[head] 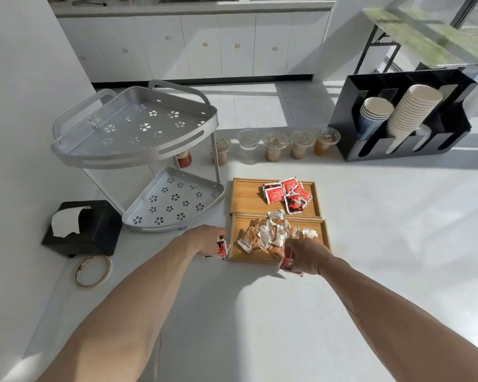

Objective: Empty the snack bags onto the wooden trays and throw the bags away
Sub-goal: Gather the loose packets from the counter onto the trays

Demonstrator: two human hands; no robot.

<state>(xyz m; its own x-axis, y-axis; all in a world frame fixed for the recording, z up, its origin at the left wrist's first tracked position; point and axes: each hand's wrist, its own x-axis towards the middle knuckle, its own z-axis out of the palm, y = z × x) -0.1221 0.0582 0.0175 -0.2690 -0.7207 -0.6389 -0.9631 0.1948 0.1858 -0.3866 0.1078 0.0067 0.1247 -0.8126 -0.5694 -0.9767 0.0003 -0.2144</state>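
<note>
Two wooden trays lie one behind the other on the white counter. The far tray [246,199] carries several red snack packets [287,195]. The near tray [235,252] carries several clear-wrapped brown biscuit packets [271,234]. My left hand [207,239] sits just left of the near tray, closed on a piece of red wrapper [222,248]. My right hand [305,256] rests over the near tray's front right edge, closed on a crumpled red snack bag [289,264].
A two-tier silver corner rack [138,139] stands to the left of the trays. A black tissue box [86,230] and a tape roll [93,271] lie at the left. Several lidded drink cups [276,146] line the back. A black holder with paper cups [403,117] stands at the right.
</note>
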